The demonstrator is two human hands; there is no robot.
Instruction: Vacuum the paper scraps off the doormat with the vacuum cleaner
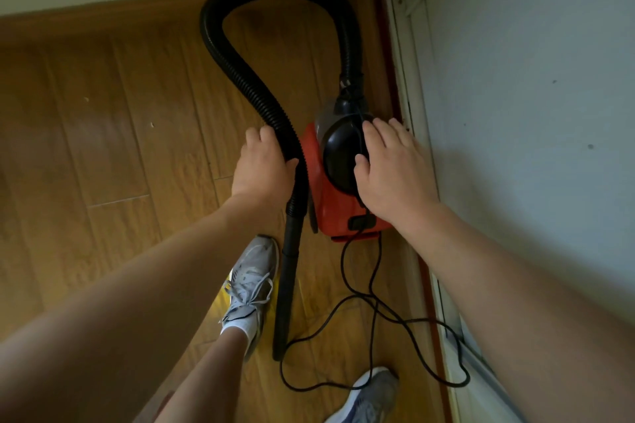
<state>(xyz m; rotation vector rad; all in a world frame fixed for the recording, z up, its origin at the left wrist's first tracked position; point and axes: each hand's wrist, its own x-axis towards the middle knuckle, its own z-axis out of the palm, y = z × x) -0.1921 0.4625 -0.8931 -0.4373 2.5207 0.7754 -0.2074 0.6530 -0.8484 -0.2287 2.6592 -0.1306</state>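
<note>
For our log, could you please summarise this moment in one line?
left hand grips hose | right hand rests on vacuum cleaner

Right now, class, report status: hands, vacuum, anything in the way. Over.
Left hand grips hose. Right hand rests on vacuum cleaner. Doormat not in view. Cord loose by shoes.

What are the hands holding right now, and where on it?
Left hand grips the black hose at its lower end, just above the rigid tube. Right hand rests flat on the black top of the vacuum cleaner; no grip evident.

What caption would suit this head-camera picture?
Left hand grips the black hose; right hand rests on the red vacuum cleaner.
</note>
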